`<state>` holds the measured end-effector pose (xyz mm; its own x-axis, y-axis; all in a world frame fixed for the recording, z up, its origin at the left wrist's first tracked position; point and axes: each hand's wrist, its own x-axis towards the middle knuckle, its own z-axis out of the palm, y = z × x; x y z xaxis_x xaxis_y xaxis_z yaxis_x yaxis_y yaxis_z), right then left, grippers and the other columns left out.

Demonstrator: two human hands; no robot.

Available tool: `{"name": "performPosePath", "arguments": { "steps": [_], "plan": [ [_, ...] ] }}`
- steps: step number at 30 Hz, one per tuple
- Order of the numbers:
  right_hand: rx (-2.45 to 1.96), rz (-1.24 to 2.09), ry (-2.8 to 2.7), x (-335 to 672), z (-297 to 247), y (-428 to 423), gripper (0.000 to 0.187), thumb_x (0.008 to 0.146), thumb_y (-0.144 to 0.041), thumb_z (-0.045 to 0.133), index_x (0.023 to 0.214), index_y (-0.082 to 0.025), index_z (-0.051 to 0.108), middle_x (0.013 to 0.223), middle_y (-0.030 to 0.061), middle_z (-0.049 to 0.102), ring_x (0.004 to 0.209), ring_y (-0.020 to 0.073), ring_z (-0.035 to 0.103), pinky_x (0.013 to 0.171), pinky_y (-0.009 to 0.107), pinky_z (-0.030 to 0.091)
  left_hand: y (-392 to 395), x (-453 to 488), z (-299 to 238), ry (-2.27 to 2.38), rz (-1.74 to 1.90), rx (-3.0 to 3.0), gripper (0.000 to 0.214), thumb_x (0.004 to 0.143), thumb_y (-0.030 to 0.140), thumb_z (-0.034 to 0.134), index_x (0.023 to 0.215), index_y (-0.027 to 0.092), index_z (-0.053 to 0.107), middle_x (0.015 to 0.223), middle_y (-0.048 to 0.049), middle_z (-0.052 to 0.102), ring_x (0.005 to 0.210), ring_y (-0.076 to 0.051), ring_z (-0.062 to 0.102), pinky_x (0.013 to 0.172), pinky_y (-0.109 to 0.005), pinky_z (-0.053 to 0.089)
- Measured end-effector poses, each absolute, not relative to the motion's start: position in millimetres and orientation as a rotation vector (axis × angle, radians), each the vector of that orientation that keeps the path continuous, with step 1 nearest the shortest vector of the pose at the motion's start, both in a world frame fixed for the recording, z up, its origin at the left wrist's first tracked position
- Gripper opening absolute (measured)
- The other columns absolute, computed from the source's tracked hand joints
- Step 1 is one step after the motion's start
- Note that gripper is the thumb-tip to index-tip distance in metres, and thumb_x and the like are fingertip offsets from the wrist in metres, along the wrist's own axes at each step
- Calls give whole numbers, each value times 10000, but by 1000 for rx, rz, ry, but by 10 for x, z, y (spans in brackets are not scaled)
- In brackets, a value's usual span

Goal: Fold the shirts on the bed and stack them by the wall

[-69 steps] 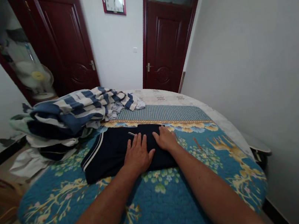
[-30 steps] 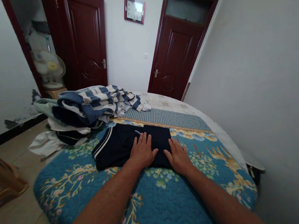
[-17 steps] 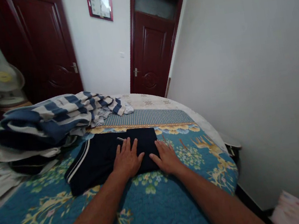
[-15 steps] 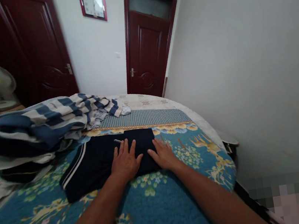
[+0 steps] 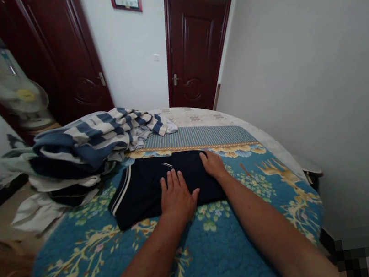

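Note:
A folded navy garment (image 5: 145,181) lies flat on the quilted cover, with white stripes along its left edge and a small white mark near the top. My left hand (image 5: 177,195) rests palm down on its middle, fingers stretched out and thumb apart. At the garment's far right corner is my right hand (image 5: 214,164), its thumb on top of the cloth and its other fingers curled at the edge, partly hidden.
A blue floral quilted cover (image 5: 217,244) drapes the round table. On the left is a heap of clothes (image 5: 90,138), a striped one on top. Behind it stand a fan (image 5: 25,95) and a door (image 5: 64,54). A wooden chair (image 5: 2,267) is at lower left.
My right hand has shifted from lying flat on the garment's right part to its far right corner, fingers now curled. The left hand stays flat on the cloth. The view has turned left and down.

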<state>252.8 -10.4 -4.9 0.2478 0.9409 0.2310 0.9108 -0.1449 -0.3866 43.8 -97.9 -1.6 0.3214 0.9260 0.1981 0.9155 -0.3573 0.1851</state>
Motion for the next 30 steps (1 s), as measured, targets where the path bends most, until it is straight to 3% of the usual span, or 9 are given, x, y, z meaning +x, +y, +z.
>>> {"name": "performPosePath", "arguments": {
  "steps": [4, 8, 13, 17, 22, 30],
  "plan": [
    [-2093, -24, -1654, 2546, -53, -219, 516, 1072, -394, 452, 1469, -96, 592, 1383, 203, 687, 1315, 305, 617, 1139, 387, 403, -1088, 345, -15, 1803, 379, 2577, 860, 990, 652, 467, 1592, 39, 493, 1627, -263, 482, 1603, -450, 271, 1317, -590, 118],
    [-2151, 0, -1623, 2540, -25, -391, 507, 1044, -402, 497, 1410, -84, 643, 1257, 228, 736, 1210, 333, 682, 1058, 398, 460, -1160, 280, 59, 1814, 322, 2617, 808, 994, 608, 499, 1466, -38, 613, 1565, -318, 528, 1566, -482, 330, 1310, -583, 149],
    [-2059, 350, -1566, 2627, -10, -567, 492, 1008, -496, 525, 1144, -107, 794, 1159, 202, 776, 1150, 334, 718, 994, 389, 506, -1139, 235, 140, 1841, 426, 2629, 573, 1011, 425, 504, 1291, -18, 737, 1466, -318, 618, 1475, -434, 478, 1288, -583, 216],
    [-1897, 691, -1362, 2663, -11, -647, 465, 906, -587, 659, 956, -146, 799, 1009, 155, 803, 988, 316, 756, 859, 380, 566, -1109, 219, 147, 1806, 553, 2632, 456, 986, 365, 551, 1209, 37, 778, 1401, -279, 672, 1416, -406, 536, 1270, -586, 263],
    [-1614, 1030, -1139, 2549, -4, -642, 334, 845, -482, 731, 970, -174, 760, 956, 113, 813, 846, 261, 770, 706, 319, 589, -1100, 217, 143, 1817, 633, 2622, 345, 975, 351, 589, 1092, 105, 800, 1297, -236, 722, 1354, -387, 577, 1233, -589, 322],
    [-1534, 1034, -1065, 2691, 107, -548, 244, 775, -323, 700, 974, -186, 734, 881, 80, 802, 785, 237, 755, 648, 285, 564, -1060, 160, 214, 1849, 872, 2642, 279, 986, 320, 576, 1095, 175, 789, 1284, -172, 731, 1352, -381, 559, 1230, -625, 301]
  ]
}}
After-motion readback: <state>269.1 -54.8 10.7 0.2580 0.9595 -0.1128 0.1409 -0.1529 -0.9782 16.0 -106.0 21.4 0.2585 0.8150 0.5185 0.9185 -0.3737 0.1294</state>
